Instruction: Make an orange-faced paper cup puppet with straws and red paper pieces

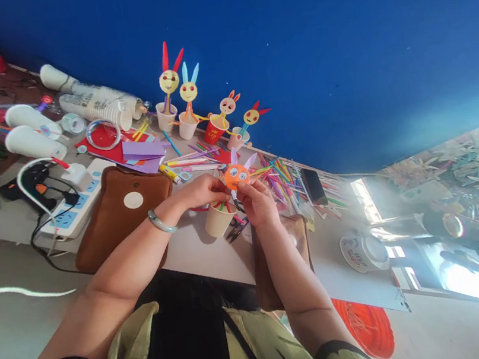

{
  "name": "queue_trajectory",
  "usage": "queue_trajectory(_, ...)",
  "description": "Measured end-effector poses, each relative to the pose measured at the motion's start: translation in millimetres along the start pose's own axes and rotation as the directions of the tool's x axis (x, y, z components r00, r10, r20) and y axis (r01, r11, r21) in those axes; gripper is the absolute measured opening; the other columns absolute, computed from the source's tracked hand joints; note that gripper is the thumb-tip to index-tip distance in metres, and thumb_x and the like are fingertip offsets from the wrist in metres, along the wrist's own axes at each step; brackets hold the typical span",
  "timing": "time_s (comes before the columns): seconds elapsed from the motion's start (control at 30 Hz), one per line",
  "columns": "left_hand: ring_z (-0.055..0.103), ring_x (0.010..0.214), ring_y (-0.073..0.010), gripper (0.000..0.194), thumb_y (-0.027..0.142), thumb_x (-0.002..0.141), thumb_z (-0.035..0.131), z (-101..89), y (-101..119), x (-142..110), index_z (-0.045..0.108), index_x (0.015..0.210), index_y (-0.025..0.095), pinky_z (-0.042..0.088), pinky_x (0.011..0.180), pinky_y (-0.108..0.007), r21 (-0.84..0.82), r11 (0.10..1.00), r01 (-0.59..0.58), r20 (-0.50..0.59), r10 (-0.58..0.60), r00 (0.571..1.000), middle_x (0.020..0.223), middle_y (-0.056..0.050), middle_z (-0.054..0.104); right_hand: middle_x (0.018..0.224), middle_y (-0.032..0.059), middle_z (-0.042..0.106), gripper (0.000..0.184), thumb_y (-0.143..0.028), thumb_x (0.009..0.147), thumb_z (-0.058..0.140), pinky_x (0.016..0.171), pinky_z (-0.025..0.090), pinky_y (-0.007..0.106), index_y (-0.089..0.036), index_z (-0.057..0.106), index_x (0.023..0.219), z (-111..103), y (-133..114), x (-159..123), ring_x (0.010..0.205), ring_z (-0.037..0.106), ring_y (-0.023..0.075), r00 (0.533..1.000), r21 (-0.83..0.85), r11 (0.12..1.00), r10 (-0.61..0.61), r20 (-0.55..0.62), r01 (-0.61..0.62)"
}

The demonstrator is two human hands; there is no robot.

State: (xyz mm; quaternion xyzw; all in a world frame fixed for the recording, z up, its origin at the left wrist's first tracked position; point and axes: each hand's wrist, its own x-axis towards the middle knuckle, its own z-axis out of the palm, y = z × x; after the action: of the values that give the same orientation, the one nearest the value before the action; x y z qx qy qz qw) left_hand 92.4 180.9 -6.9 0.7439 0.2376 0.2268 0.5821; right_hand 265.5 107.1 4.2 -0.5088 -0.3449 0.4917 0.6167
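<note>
An orange round rabbit face with big paper eyes and pale purple ears is pinched at its lower edge by my right hand. Close beside it on the left, my left hand has its fingers closed just above a paper cup. Whatever those fingers hold is hidden. Red and green stems stick up out of the cup, which stands tilted in view below both hands. Dark-handled pliers or scissors lie to the right of the cup, partly covered by my right hand.
Several finished rabbit cups line the blue wall. Colourful pipe cleaners and a phone lie to the right. A brown pad, a power strip, a glue gun and stacked paper cups are at left; a bowl sits right.
</note>
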Motion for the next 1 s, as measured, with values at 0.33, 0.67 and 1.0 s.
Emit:
queue_trajectory(0.33, 0.067, 0.073, -0.0191, 0.025, 0.036, 0.076, 0.073, -1.4, -4, 1, 0.077, 0.085, 0.013, 0.049, 0.066, -0.027, -0.015, 0.998, 0.059, -0.026, -0.06, 0.998, 0.076, -0.004, 0.074, 0.059, -0.0078, 0.056, 0.03, -0.031, 0.061, 0.083, 0.053, 0.038, 0.024, -0.021, 0.056, 0.069, 4, 6, -1, 0.051, 0.044, 0.0071, 0.993, -0.087, 0.992, -0.098, -0.062, 0.092)
queue_trajectory(0.67, 0.068, 0.076, -0.0198, 0.027, 0.041, 0.076, 0.074, 0.7, -7, 3, 0.077, 0.082, 0.014, 0.051, 0.067, -0.026, -0.063, 0.997, 0.043, -0.023, -0.045, 0.999, 0.075, -0.005, 0.075, 0.065, -0.006, 0.063, 0.031, -0.032, 0.063, 0.084, 0.057, 0.041, 0.024, -0.021, 0.056, 0.07, 8, 13, -5, 0.055, 0.049, 0.0081, 0.988, -0.066, 0.992, -0.114, -0.105, 0.107)
queue_trajectory(1.0, 0.068, 0.073, -0.0196, 0.031, 0.043, 0.076, 0.075, 0.9, -13, 4, 0.078, 0.085, 0.014, 0.05, 0.064, -0.026, -0.071, 0.996, 0.06, -0.039, -0.063, 0.997, 0.077, -0.005, 0.076, 0.062, -0.0077, 0.057, 0.034, -0.035, 0.066, 0.082, 0.058, 0.043, 0.024, -0.022, 0.051, 0.069, 7, 20, -5, 0.054, 0.049, 0.008, 0.982, -0.095, 0.986, -0.148, -0.119, 0.137)
